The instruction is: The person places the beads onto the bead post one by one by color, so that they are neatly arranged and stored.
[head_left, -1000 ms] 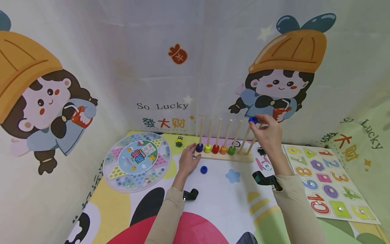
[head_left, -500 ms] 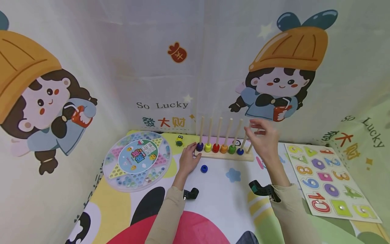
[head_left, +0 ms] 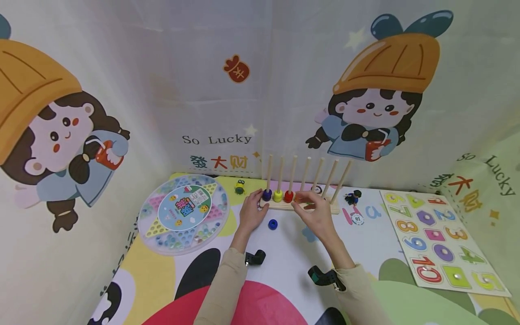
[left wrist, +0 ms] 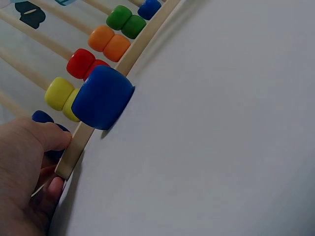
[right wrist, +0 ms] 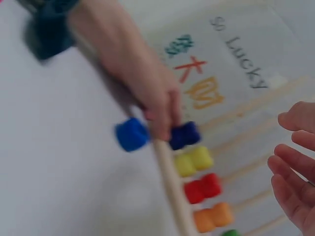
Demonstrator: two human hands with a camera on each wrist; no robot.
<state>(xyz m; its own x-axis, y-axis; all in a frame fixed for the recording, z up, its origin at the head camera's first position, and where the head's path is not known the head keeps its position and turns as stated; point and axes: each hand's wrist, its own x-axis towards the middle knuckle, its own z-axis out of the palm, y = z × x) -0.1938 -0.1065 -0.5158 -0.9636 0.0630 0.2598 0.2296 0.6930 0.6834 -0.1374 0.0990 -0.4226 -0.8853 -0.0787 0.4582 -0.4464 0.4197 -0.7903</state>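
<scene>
A wooden peg rack (head_left: pixel 335 210) with upright sticks stands at the back of the table. My left hand (head_left: pixel 252 213) grips its left end, with the base between thumb and fingers in the left wrist view. Dark blue (head_left: pixel 266 195), yellow (head_left: pixel 277 196) and red beads (head_left: pixel 288 196) sit low on the left sticks. Orange (left wrist: pixel 109 44), green (left wrist: pixel 126 22) and blue beads (left wrist: pixel 149 9) follow; my right hand hides these in the head view. That right hand (head_left: pixel 318 217) hovers before the rack, fingers spread and holding nothing. A loose blue bead (head_left: pixel 273 224) lies in front of the rack.
A round marble game board (head_left: pixel 183 214) lies to the left. Behind it stands a small yellow figure (head_left: pixel 239 187). At the right are a dark figurine (head_left: pixel 353 197) and a number-and-shape puzzle board (head_left: pixel 443 243). A printed cloth wall (head_left: pixel 260 90) rises behind the rack.
My right hand has put a blue bead onto the sixth stick and let go. It has since moved left and down toward the loose bead. The left hand has stayed at the rack's end.
</scene>
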